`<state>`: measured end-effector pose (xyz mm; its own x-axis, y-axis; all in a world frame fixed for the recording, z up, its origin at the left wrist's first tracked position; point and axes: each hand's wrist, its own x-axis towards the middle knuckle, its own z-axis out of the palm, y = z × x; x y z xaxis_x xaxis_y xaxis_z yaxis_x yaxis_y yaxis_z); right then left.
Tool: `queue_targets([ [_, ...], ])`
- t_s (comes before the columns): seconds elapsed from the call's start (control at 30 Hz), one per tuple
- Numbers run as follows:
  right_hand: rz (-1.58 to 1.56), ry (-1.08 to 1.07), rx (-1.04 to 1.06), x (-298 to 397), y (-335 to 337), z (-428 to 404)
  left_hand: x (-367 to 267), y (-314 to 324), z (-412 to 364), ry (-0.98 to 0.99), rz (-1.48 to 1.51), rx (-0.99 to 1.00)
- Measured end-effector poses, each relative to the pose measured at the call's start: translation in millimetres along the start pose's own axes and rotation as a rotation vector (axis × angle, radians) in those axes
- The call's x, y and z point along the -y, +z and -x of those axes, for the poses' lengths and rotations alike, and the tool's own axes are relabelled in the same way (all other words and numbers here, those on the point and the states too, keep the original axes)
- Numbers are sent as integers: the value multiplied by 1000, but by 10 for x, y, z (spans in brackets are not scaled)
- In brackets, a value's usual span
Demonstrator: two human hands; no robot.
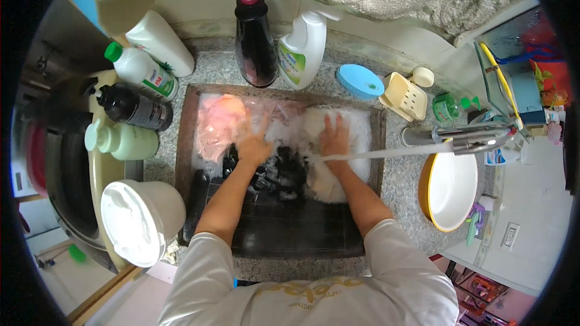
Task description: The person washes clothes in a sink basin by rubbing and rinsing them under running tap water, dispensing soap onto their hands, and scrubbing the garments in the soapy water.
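Note:
Before me is a stone wash basin (290, 235) with soapy water and wet laundry. My left hand (254, 146) reaches in with its fingers apart, at the right edge of a wet pink cloth (217, 122). Dark wet fabric (290, 170) lies between my hands. My right hand (335, 138) is spread, slightly blurred, against a pale cloth (324, 181) covered in suds. From the metal faucet (480, 138) at the right, a stream of water (389, 151) runs across to my right wrist. Foam hides part of the fabric.
Along the back rim stand a dark pump bottle (256, 45) and a white spray bottle (302, 52). A blue lid (360, 80) and a cream soap dish (404, 96) lie to their right. A white basin (453, 190) leans at right. Several bottles and a white bucket (170, 203) line the left.

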<state>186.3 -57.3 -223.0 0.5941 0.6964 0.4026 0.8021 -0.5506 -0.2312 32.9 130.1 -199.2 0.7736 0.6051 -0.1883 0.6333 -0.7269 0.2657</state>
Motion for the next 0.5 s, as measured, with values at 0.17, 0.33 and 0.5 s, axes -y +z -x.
queue_targets([
  [0.17, 381, -263, 21, 173, 134, -96, 368, 349, -239, 91, -87, 368],
  [0.33, 62, 140, 337, -135, -128, -64, 280, 28, -131, 165, 70, -118],
  [0.5, -86, 430, -156, -17, -224, 326, 280, -260, 392, -185, 40, -276],
])
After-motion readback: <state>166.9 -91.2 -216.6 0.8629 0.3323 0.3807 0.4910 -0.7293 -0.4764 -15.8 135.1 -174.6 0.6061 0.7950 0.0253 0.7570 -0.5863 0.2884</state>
